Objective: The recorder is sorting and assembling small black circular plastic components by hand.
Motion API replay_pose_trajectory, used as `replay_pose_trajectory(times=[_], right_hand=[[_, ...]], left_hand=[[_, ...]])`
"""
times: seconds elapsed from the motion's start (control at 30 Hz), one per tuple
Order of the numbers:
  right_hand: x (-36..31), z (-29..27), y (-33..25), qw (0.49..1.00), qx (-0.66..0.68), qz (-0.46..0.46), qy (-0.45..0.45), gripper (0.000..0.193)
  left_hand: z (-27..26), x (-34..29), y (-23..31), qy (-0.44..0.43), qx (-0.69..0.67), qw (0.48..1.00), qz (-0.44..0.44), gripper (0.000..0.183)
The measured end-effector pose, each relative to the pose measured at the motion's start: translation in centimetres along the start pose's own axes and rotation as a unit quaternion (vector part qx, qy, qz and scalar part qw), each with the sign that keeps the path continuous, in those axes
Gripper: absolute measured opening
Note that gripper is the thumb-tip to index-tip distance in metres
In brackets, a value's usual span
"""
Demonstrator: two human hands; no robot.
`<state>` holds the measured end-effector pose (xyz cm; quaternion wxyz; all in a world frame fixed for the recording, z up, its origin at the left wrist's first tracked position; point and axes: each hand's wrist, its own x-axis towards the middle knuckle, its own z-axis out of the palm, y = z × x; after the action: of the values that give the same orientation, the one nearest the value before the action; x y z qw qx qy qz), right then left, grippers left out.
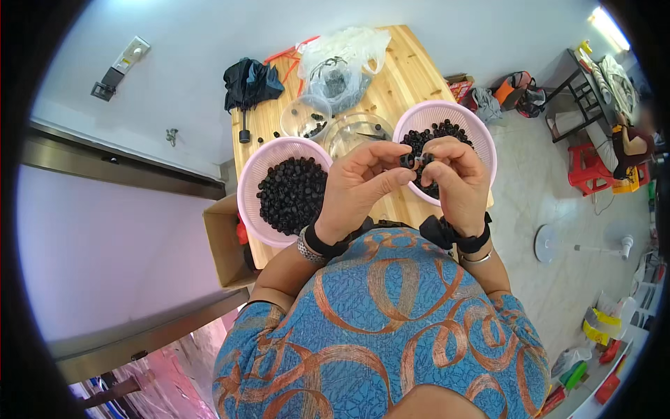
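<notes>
Both my hands are raised close together over the front of the wooden table. Between thumb and fingers, my left hand (368, 180) pinches a small black round part (407, 161). My right hand (456, 183) pinches another small black part (428, 159) right beside it, and a pale bit shows between the two. Whether they touch is too small to tell. On the left stands a pink basket (246, 183) full of small black parts (293, 194). A second pink basket (488, 140), partly hidden behind my right hand, holds more black parts (447, 130).
A clear tub (286, 112) and a clear round lid or dish (340, 133) sit mid-table, with plastic bags (342, 63) behind. A folded umbrella (252, 87) lies at the left edge. Below it stands a cardboard box (222, 244). Another person (634, 143) sits far right by a red stool (585, 167).
</notes>
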<state>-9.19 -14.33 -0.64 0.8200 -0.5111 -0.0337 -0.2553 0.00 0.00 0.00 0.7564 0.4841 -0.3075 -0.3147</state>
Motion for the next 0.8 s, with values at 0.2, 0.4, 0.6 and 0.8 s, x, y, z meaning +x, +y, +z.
replay_pose_trajectory(times=[0.2, 0.4, 0.6, 0.8], right_hand=[[0.1, 1.4, -1.5, 0.927, -0.343, -0.153, 0.015, 0.019], [0.3, 2.4, -1.9, 0.888, -0.416, -0.197, 0.008, 0.021], [0.5, 2.1, -1.7, 0.874, -0.436, -0.213, 0.001, 0.021], [0.5, 1.8, -1.8, 0.862, -0.453, -0.226, 0.0, 0.021]], left_hand=[[0.1, -0.2, 0.6, 0.029, -0.034, 0.999, -0.025, 0.03], [-0.4, -0.3, 0.4, 0.032, -0.003, 0.999, -0.01, 0.031], [-0.4, -0.2, 0.1, 0.031, 0.027, 0.999, -0.006, 0.031], [0.3, -0.1, 0.5, 0.031, 0.043, 0.999, 0.01, 0.031]])
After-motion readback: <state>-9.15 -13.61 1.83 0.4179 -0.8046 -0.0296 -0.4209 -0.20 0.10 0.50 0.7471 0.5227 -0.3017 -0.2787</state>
